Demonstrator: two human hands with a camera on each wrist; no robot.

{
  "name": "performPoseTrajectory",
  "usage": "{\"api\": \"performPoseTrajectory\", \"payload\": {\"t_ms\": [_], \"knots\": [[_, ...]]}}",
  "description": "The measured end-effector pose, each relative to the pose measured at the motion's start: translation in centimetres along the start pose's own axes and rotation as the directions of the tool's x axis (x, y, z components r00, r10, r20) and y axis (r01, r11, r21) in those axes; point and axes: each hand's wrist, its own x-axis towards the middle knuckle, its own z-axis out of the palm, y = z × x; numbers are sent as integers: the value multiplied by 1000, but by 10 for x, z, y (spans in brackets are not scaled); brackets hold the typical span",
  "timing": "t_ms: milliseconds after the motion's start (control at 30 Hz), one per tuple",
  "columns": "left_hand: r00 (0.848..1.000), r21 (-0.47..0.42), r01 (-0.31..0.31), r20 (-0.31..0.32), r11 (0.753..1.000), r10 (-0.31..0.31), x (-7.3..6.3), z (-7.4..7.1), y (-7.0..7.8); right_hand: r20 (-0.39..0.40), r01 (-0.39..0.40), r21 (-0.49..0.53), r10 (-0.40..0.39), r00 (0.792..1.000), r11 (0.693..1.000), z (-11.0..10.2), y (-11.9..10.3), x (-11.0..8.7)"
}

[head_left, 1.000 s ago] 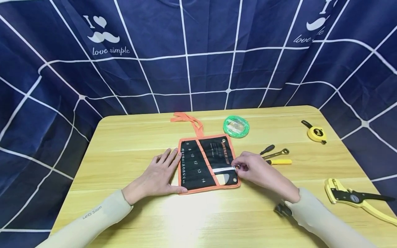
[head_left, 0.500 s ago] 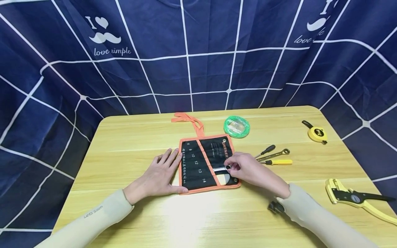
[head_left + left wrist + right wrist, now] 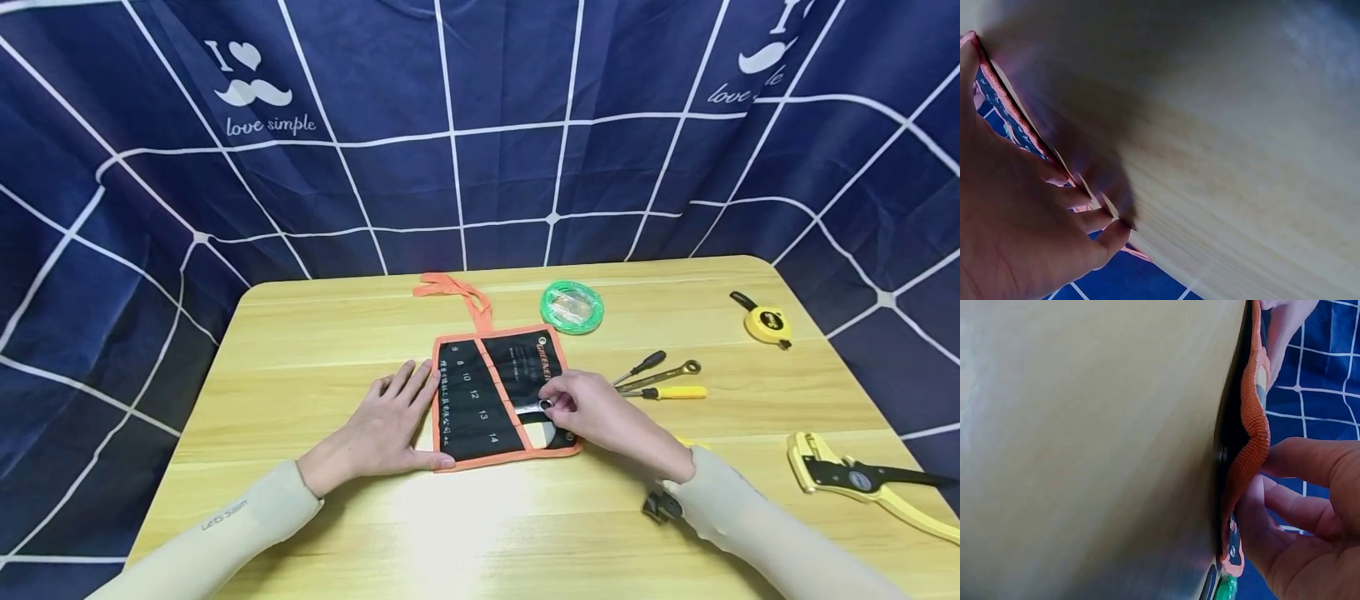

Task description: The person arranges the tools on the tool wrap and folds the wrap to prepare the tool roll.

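A black tool pouch (image 3: 513, 358) with orange trim and printed sizes lies unrolled on the table. My right hand (image 3: 592, 410) pinches the ring end of a silver wrench (image 3: 529, 407), whose other end is hidden inside a pouch pocket. Just nearer to me, a flat pale piece with a grey rounded end (image 3: 540, 434) sticks out of the neighbouring pocket. My left hand (image 3: 378, 421) rests flat along the pouch's left edge, fingers spread and straight. In the right wrist view, the orange edge (image 3: 1250, 444) hides the wrench beside my thumb and fingers.
Right of the pouch lie a black-handled screwdriver (image 3: 648, 361), a bronze-coloured wrench (image 3: 686, 367) and a yellow-handled screwdriver (image 3: 678, 392). A green wire coil (image 3: 551, 308) sits behind. Farther right are a yellow tape measure (image 3: 767, 325) and yellow wire strippers (image 3: 862, 479).
My right hand has moved left over the pouch, sliding the wrench deeper into its pocket; less of its shank shows now. My left hand has stayed in place.
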Motion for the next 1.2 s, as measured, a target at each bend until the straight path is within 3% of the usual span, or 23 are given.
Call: {"api": "performPoseTrajectory", "payload": {"t_ms": [133,533,733,933,1067,1200], "knots": [[1000,2,-4,-5,1000,4,0,2,0,-4,-27,64,27,1000,998,-3,0,-3],[1000,-6,-2,6,1000,2,0,1,0,-39,-25,120,30,999,993,-23,4,-16],[1000,1,-4,2,1000,4,0,1,0,-37,-73,208,82,996,975,-41,17,-25],[1000,2,5,8,1000,-5,0,1,1,-47,-99,224,113,992,970,-56,28,-34],[1000,8,7,9,1000,-7,0,1,0,-84,-79,216,99,992,973,-64,33,-40],[1000,17,-1,2,1000,1,1,1,0,-199,-1,157,33,979,988,-70,41,-46]]}}
